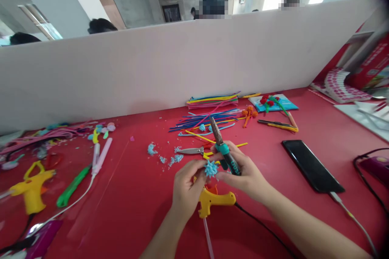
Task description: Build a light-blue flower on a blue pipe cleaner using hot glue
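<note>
Between the fingertips of my left hand [188, 184] is a small light-blue spiky flower [210, 168], which looks made of fuzzy pipe cleaner. My right hand [247, 170] grips pliers [225, 149] with teal and black handles, the worn brown jaws pointing up and away; its thumb is close to the flower. Below my hands lies a yellow glue gun [217, 199] with a glue stick in its rear. Scissors [191, 151] lie just beyond, their handles partly hidden by my hands. Light-blue fuzz clippings [175, 159] are scattered to the left of the flower.
Pipe cleaners [209, 119] lie in bundles by the white partition [170, 64]. A phone [311, 166] with a cable is at right. Left are another yellow glue gun [35, 186], a green-handled tool [73, 186] and a pink corded straightener [101, 156].
</note>
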Available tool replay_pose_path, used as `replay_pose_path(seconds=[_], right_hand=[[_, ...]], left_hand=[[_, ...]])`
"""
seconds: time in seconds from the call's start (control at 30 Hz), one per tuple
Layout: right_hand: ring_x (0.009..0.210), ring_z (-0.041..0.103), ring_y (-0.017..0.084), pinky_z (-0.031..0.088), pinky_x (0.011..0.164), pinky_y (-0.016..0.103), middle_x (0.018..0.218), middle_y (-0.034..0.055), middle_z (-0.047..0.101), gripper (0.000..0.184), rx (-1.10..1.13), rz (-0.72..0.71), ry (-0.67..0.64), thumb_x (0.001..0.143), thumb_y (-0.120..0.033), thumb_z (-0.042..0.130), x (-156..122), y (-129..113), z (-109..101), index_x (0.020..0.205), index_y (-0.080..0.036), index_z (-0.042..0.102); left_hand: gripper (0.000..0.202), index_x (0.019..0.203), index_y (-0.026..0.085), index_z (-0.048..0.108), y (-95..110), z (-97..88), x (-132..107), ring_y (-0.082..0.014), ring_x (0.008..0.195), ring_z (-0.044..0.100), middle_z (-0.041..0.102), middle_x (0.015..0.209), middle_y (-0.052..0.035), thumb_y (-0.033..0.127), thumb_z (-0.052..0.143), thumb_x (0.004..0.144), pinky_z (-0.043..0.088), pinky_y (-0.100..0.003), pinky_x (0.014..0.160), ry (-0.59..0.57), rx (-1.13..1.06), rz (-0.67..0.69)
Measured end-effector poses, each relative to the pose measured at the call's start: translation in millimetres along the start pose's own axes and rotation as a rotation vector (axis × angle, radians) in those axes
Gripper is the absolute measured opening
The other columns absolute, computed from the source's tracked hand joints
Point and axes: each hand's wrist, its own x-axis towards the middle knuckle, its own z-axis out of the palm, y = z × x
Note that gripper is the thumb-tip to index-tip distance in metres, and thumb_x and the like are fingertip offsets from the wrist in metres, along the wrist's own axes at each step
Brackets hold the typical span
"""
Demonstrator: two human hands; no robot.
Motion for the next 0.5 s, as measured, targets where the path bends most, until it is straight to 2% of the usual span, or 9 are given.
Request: replay_pose_path(seconds=[0.1,0.17,0.23,0.33,0.5], right_hand=[[0.112,0.054,0.021,0.043,0.099,0.033,0.113,0.0063,0.053,0.020,-0.060,-0.068,0.025,0.078,-0.023,0.070,-0.4,-3.3,2.1,0.098,-0.022,0.068],[0.110,0.055,0.021,0.044,0.098,0.032,0.111,0.0068,0.053,0.018,-0.084,-0.105,0.058,0.079,-0.022,0.069,1.0,-5.4,3.4,0.097,-0.021,0.067],[0.109,0.055,0.020,0.045,0.096,0.032,0.110,0.0069,0.053,0.017,-0.116,-0.140,0.093,0.080,-0.023,0.067,4.5,-8.1,4.4,0.097,-0.021,0.067],[0.106,0.057,0.019,0.047,0.093,0.031,0.110,0.0069,0.052,0.018,-0.170,-0.192,0.143,0.080,-0.020,0.066,12.7,-13.9,5.2,0.098,-0.021,0.066],[0.105,0.059,0.019,0.049,0.091,0.030,0.113,0.0078,0.053,0.018,-0.247,-0.289,0.211,0.081,-0.017,0.063,26.2,-29.0,0.4,0.098,-0.020,0.066]], left_hand=[[0.016,0.092,0.022,0.073,9.4,2.8,1.2,-0.0172,0.074,0.066,0.071,0.084,-0.0033,0.017,0.062,0.081,0.054,-0.025,0.067,0.039,-0.089,-0.109],[0.020,0.097,0.023,0.072,21.5,3.8,3.0,-0.0185,0.086,0.067,0.073,0.092,-0.0039,0.017,0.063,0.080,0.054,-0.025,0.076,0.080,-0.188,-0.161],[0.025,0.100,0.023,0.071,35.8,4.2,6.1,-0.0185,0.092,0.067,0.073,0.098,-0.0043,0.014,0.064,0.078,0.052,-0.025,0.081,0.041,-0.308,-0.180],[0.031,0.103,0.021,0.070,55.2,5.5,14.4,-0.0186,0.097,0.066,0.072,0.103,-0.0051,0.013,0.069,0.074,0.051,-0.025,0.084,-0.024,-0.458,-0.204],[0.020,0.094,0.019,0.070,73.3,9.0,34.4,-0.0132,0.088,0.065,0.073,0.092,-0.0030,0.015,0.073,0.075,0.051,-0.021,0.080,0.053,-0.506,-0.191]])
